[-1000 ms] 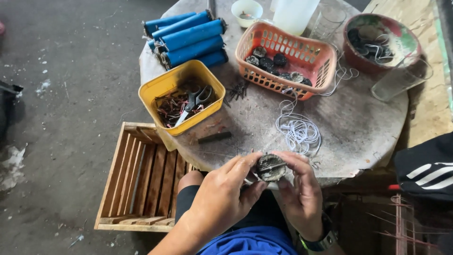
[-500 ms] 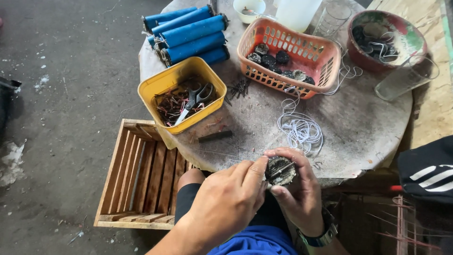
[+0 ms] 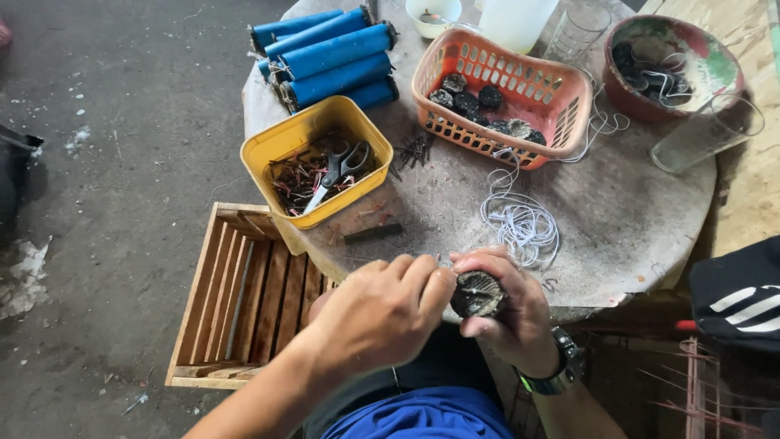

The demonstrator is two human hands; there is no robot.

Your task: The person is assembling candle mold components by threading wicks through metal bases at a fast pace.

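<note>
My right hand [image 3: 508,313] grips a small dark round ribbed piece [image 3: 478,293] at the near edge of the round table [image 3: 634,219]. My left hand [image 3: 382,313] presses against that piece from the left, fingers pinched at its top edge. A loose coil of white string [image 3: 520,219] lies on the table just beyond my hands. An orange basket [image 3: 504,93] further back holds several similar dark round pieces.
A yellow tub [image 3: 264,150] with scissors [image 3: 337,172] and scraps stands at the table's left. Blue tubes [image 3: 329,53] lie at the back left. A red bowl [image 3: 674,49], glasses [image 3: 703,134] and a white cup [image 3: 431,15] sit behind. A wooden crate [image 3: 244,301] stands on the floor.
My hands have shifted slightly right along the table edge, and the dark piece has turned in my right hand. My left fingers have closed in tighter on it.
</note>
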